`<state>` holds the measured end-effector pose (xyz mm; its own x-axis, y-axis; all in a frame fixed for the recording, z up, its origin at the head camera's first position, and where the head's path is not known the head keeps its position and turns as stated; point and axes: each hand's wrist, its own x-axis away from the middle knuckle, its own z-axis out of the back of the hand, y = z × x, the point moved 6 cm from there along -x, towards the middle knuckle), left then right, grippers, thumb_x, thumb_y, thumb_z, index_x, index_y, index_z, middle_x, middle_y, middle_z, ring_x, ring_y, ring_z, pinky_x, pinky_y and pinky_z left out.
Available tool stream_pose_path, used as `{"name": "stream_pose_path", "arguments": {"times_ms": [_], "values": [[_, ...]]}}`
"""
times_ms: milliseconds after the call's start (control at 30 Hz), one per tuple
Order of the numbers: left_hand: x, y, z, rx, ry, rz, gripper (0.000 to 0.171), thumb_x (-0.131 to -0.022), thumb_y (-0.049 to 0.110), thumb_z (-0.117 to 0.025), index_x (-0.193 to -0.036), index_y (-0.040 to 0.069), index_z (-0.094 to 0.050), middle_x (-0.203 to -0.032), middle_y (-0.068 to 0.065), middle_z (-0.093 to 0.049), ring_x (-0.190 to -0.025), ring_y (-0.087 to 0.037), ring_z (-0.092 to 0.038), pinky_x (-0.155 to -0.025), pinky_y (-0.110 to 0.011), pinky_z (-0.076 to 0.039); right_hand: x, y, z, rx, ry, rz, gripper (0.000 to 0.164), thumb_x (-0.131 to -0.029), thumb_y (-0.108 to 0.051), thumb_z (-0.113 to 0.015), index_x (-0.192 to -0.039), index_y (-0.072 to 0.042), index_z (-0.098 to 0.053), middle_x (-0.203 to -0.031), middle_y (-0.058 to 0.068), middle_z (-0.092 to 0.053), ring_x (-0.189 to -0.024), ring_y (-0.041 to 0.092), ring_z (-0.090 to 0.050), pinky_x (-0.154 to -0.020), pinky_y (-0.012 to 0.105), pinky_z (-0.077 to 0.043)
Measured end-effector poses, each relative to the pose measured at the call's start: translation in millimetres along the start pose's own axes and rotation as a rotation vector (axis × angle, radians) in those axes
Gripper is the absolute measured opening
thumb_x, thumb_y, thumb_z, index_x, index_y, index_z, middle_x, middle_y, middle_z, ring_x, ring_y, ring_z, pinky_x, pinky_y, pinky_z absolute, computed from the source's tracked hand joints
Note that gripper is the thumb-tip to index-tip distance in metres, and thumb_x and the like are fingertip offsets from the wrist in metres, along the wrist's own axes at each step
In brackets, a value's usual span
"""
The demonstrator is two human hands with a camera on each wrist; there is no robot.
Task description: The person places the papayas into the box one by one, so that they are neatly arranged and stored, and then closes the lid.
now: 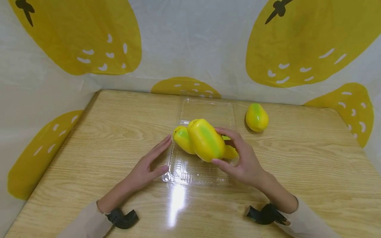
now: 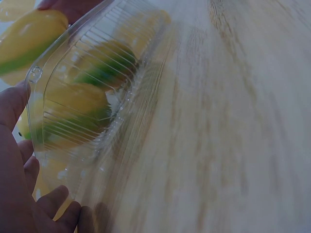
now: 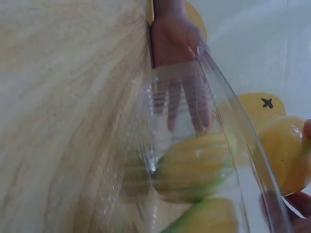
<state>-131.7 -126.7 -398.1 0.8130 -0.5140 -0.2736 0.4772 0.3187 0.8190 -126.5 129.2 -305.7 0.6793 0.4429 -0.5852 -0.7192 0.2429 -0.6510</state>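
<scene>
Above a clear plastic clamshell box (image 1: 190, 181), my right hand (image 1: 247, 165) holds a yellow mango-like fruit (image 1: 206, 140) with a green stripe, thumb and fingers around its right end. Beneath it, two similar fruits lie in the box: one fruit (image 1: 182, 139) at the left, another fruit (image 1: 230, 152) at the right, partly hidden by the held fruit and my hand. My left hand (image 1: 148, 168) is at the box's left edge, fingers extended and thumb apart. In the left wrist view its thumb appears to touch the box's rim (image 2: 30, 111).
The box's lid (image 1: 205, 110) lies folded back toward the far table edge. Another yellow-green fruit (image 1: 257, 117) sits on the wooden table (image 1: 125, 132), right of the lid. A white curtain (image 1: 190, 39) with yellow fruit prints hangs behind and at the sides.
</scene>
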Motion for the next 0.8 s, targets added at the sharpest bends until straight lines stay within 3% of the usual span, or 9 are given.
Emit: {"name": "stream_pose_path", "arguments": {"times_ms": [333, 467, 633, 800], "values": [[0.0, 0.1, -0.2, 0.003, 0.005, -0.004, 0.071, -0.091, 0.023, -0.066, -0.152, 0.021, -0.029, -0.159, 0.004, -0.015, -0.144, -0.02, -0.016, -0.114, -0.048, -0.016, 2, -4, -19, -0.019, -0.119, -0.04, 0.074, -0.075, -0.005, -0.079, -0.138, -0.001, -0.041, -0.136, 0.013, -0.047, -0.121, 0.027, -0.05, -0.089, 0.038, -0.052], [0.0, -0.7, -0.5, 0.005, 0.006, -0.002, 0.071, -0.091, 0.021, -0.066, -0.152, 0.021, -0.029, -0.159, 0.004, -0.016, -0.144, -0.02, -0.016, -0.115, -0.047, -0.016, 2, -5, -26, -0.009, -0.161, -0.022, 0.073, -0.077, -0.011, -0.079, -0.138, -0.002, -0.039, -0.138, 0.012, -0.045, -0.122, 0.027, -0.048, -0.09, 0.035, -0.052], [0.2, -1.3, -0.9, 0.002, 0.004, 0.009, 0.072, -0.091, 0.02, -0.066, -0.152, 0.023, -0.028, -0.159, 0.006, -0.015, -0.144, -0.019, -0.016, -0.115, -0.046, -0.016, 3, -5, -32, 0.067, -0.184, 0.064, 0.07, -0.082, -0.024, -0.076, -0.137, 0.0, -0.041, -0.138, 0.012, -0.047, -0.125, 0.028, -0.046, -0.102, 0.034, -0.042], [0.0, -1.0, -0.6, 0.004, 0.006, 0.019, 0.073, -0.09, 0.019, -0.067, -0.152, 0.023, -0.028, -0.159, 0.006, -0.016, -0.144, -0.018, -0.016, -0.115, -0.047, -0.016, 4, -4, -38, 0.142, -0.216, 0.105, 0.071, -0.079, -0.027, -0.076, -0.137, -0.002, -0.043, -0.139, 0.011, -0.047, -0.126, 0.027, -0.045, -0.106, 0.035, -0.038]]}}
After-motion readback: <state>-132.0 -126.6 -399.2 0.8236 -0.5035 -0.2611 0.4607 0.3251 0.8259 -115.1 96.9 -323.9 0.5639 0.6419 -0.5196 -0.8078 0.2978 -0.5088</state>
